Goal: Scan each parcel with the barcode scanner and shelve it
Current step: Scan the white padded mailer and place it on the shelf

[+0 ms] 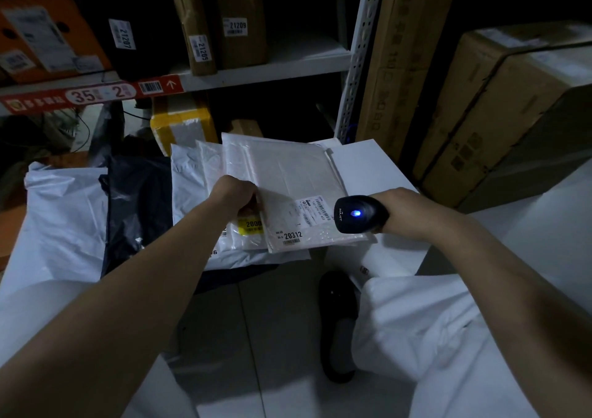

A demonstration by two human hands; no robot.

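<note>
Parcel 20312 (288,187) lies on top of the fanned stack of mailers (192,177), with the barcode scanner (355,214) at its label corner.
Nearest you, a dark shoe (336,321) stands on the tiled floor (256,337); your left hand (235,195) is curled round the stack's left edge and your right hand (400,209) is wrapped round the scanner, its blue light lit; beyond, the shelf (256,71) marked 35-2 carries upright boxes (243,1) tagged 21207, 21205 and 21209.
</note>
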